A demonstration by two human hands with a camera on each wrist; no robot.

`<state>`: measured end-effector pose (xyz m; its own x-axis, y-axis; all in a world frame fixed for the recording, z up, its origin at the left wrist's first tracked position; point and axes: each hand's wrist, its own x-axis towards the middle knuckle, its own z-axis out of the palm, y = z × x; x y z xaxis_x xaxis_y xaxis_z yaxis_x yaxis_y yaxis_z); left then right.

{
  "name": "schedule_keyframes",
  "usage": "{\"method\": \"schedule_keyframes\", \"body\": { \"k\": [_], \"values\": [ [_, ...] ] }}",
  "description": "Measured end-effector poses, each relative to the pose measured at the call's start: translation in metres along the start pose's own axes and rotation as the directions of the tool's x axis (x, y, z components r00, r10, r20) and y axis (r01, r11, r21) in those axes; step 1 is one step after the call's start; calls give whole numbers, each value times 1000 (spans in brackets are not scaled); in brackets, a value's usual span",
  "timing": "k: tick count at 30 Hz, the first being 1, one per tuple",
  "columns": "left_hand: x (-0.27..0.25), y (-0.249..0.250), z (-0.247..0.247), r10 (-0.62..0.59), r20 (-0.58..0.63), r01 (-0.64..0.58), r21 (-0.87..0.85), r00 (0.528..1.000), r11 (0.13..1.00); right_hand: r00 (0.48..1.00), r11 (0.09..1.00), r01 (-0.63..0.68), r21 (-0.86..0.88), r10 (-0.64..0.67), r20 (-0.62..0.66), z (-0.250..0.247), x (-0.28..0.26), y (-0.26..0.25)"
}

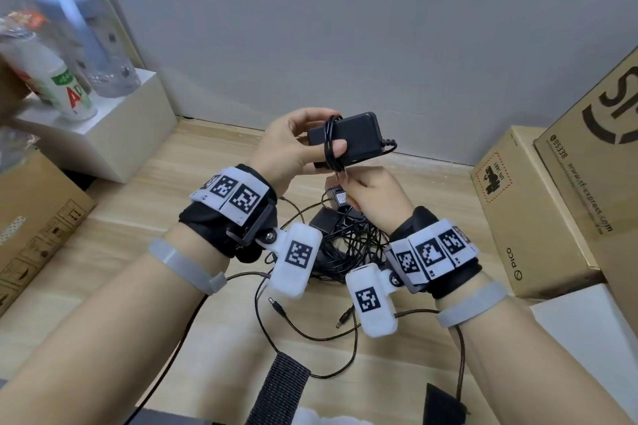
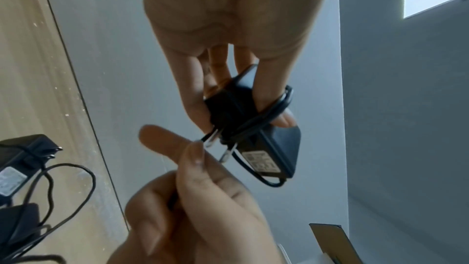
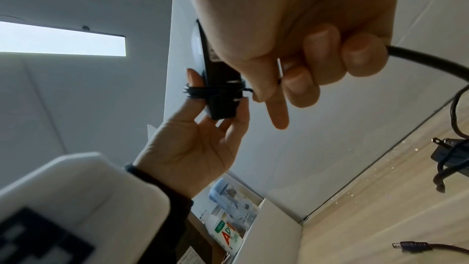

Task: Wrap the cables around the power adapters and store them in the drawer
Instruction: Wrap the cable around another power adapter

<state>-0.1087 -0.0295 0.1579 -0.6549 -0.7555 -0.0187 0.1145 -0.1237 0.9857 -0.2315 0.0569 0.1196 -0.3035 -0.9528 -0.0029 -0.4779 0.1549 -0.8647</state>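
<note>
Left hand (image 1: 293, 145) grips the nearly wrapped power adapter (image 1: 355, 138); right hand (image 1: 373, 193) pinches its cable (image 1: 329, 145); tangled adapters (image 1: 341, 238) wait, unstored.

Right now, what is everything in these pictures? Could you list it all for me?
Held power adapter: one, black, raised above the table, its cable looped around it and over the left thumb.
Loose adapters and cables: a tangled black pile, count unclear, on the table under the hands.
Barrel plugs: two, dark, on the table nearer the person.
Table: one, light wood.
Cardboard boxes: two at the right, brown; another at the left edge.
White box: one, back left.
Bottles: a blue-capped clear one and a white labelled one, on the white box.
Wall: grey, behind.
Left hand: grips the adapter.
Right hand: pinches the cable below it.
</note>
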Motion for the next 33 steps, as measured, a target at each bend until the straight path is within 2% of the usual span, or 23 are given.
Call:
{"method": "schedule_keyframes", "body": {
  "k": [5,7,9,12,15,17,18,20,22,24,27,31,33],
  "values": [
    [1,-6,2,18,-104,-13,42,994,999,994,995,-77,-64,82,75,4,-2,-1],
    [4,-10,2,41,-150,-22,126,988,992,989,990,-91,-105,102,103,4,-5,-5],
    [7,-12,0,79,-176,-31,265,981,964,990,984,-48,-173,69,121,1,-9,-11],
    [10,-15,-4,141,-118,-56,536,983,842,993,942,32,-335,7,115,-4,-11,-17],
    [12,-14,-6,155,-1,-97,774,988,626,998,917,60,-394,-44,51,-8,-14,-25],
    [12,-12,-8,52,43,-64,844,998,532,998,932,64,-357,-70,-4,-15,-13,-32],
    [11,-11,-9,-40,59,-29,848,997,530,996,944,65,-324,-81,-37,-20,-11,-34],
    [9,-10,-13,-192,136,6,799,972,601,992,964,68,-258,-94,-88,-30,-5,-36],
    [4,-7,-17,-238,240,-10,724,941,690,988,976,79,-201,-103,-113,-37,-1,-32],
    [-1,-4,-21,-208,302,-7,582,930,813,984,980,78,-184,-106,-145,-41,1,-25],
    [-3,-4,-22,-138,311,47,281,940,958,977,988,52,-147,-81,-197,-41,2,-14],
    [2,-3,-14,-43,241,60,-63,970,996,987,988,4,-156,-30,-160,-30,1,0],
    [1,2,-8,-16,176,39,-129,984,991,997,987,11,-159,-24,-78,-24,-2,1]
  ]
}}
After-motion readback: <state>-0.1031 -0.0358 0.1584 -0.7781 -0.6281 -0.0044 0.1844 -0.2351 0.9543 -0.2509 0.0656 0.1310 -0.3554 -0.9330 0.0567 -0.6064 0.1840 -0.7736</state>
